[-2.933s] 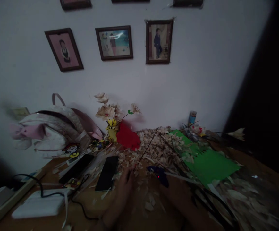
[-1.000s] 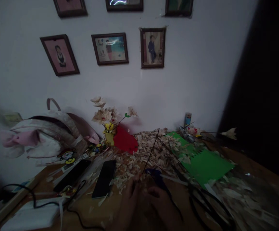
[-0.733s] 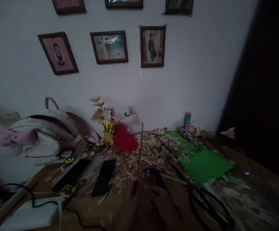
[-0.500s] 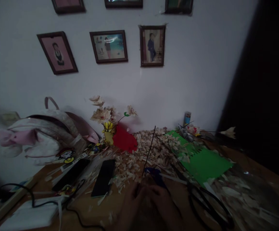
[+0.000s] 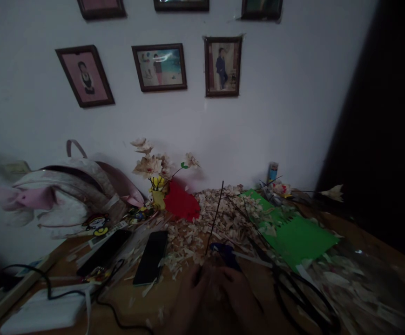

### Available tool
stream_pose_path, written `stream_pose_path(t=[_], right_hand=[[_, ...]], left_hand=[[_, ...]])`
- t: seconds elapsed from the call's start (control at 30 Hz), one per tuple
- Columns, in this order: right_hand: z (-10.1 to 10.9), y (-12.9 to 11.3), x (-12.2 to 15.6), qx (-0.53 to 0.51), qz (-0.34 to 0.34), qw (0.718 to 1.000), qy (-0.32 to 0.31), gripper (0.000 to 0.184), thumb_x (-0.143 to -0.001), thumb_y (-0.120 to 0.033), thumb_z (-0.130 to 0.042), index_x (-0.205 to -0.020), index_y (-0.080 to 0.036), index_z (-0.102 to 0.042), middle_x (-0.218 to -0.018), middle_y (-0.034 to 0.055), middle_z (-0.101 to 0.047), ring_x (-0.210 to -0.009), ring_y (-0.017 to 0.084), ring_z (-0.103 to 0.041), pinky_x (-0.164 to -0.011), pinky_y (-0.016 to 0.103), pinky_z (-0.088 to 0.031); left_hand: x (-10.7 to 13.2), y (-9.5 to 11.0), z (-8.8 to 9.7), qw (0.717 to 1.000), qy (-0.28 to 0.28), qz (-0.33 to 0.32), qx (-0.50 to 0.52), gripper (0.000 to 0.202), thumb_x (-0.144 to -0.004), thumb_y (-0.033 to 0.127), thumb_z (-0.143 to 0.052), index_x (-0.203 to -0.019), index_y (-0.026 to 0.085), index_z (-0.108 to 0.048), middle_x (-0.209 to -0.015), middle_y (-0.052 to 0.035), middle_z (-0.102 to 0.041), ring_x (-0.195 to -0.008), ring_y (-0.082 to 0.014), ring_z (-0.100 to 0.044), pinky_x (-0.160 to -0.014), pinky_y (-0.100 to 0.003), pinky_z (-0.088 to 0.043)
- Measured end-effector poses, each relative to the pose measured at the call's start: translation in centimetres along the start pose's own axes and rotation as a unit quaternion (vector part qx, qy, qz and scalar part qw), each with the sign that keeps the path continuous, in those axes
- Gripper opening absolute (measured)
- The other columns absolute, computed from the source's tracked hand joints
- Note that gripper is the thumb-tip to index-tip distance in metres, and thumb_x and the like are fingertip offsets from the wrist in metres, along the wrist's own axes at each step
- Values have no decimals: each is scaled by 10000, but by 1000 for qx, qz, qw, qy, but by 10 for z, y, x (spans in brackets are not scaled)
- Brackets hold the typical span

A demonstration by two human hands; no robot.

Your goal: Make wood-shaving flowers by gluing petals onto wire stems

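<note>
My two hands meet low in the dim foreground over the wooden table (image 5: 136, 298). My left hand (image 5: 192, 298) and my right hand (image 5: 237, 298) are closed together around the lower end of a thin dark stick (image 5: 215, 218) that rises up and slightly right. What else the fingers hold is too dark to see. A dark blue tool with a small light (image 5: 227, 253) lies just beyond my fingers. A heap of pale dried husk pieces (image 5: 223, 216) covers the table behind it.
Two black phones (image 5: 151, 258) lie left of my hands, beside cables and a white box (image 5: 42, 309). A bag (image 5: 70, 195), a yellow vase of pale flowers (image 5: 158, 186), red paper (image 5: 181, 204), green paper (image 5: 296, 237) and scissors (image 5: 303, 298) crowd the table. Framed pictures hang above.
My hands came together from apart and took up the thin stick. Over the last second its top swung left to upright, then back to a slight rightward lean.
</note>
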State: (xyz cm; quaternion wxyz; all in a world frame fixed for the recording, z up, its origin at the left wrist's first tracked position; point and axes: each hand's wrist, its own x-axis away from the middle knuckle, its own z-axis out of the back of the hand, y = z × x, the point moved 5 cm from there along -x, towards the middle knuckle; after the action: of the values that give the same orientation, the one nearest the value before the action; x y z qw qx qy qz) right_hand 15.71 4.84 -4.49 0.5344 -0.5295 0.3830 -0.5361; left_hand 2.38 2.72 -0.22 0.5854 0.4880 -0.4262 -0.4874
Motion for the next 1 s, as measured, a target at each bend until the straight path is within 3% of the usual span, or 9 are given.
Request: stream_pose_path(t=[0.17, 0.3, 0.47, 0.7, 1.0], right_hand=[[2, -7, 3, 56, 29, 998, 8, 369, -726, -488, -503, -853, -176, -654, -884, 59, -682, -815, 204, -605, -726, 275, -427], [0, -12, 5, 18, 32, 999, 2, 391, -697, -533, -524, -825, -183, -642, -842, 41, -677, -796, 198, -603, -705, 265, -432], [-1, -11, 5, -62, 11, 998, 7, 347, -623, -481, -610, -790, -177, -604, -771, 27, -649, -726, 180, -593, -628, 242, -443], [2, -19, 7, -86, 33, 996, 8, 325, -657, -449, -583, -837, -180, -613, -850, 40, -661, -826, 199, -596, -722, 267, -451], [1, -19, 7, -110, 45, 993, 7, 249, -668, -390, -588, -804, -181, -589, -794, 28, -653, -813, 196, -594, -723, 272, -453]], left_hand=[[2, 9, -1, 1000, -1, -16, -14, 206, -614, 384, -542, -664, 186, -565, -671, -13, -617, -700, -197, -557, -673, -290, -449], [3, 17, -1, 1000, -1, -12, -11, 204, -592, 407, -555, -611, 204, -548, -657, -11, -628, -703, -203, -556, -668, -291, -448], [0, 11, 1, 999, 9, 0, -48, 238, -574, 434, -566, -533, 213, -490, -536, 27, -529, -605, -174, -501, -575, -269, -420], [-1, 5, -3, 995, -5, 5, -97, 219, -577, 407, -554, -539, 204, -481, -516, 46, -450, -564, -159, -455, -533, -267, -371], [1, 12, -6, 998, -34, 1, -52, 194, -584, 379, -597, -581, 199, -528, -560, 30, -532, -611, -162, -495, -578, -252, -412]])
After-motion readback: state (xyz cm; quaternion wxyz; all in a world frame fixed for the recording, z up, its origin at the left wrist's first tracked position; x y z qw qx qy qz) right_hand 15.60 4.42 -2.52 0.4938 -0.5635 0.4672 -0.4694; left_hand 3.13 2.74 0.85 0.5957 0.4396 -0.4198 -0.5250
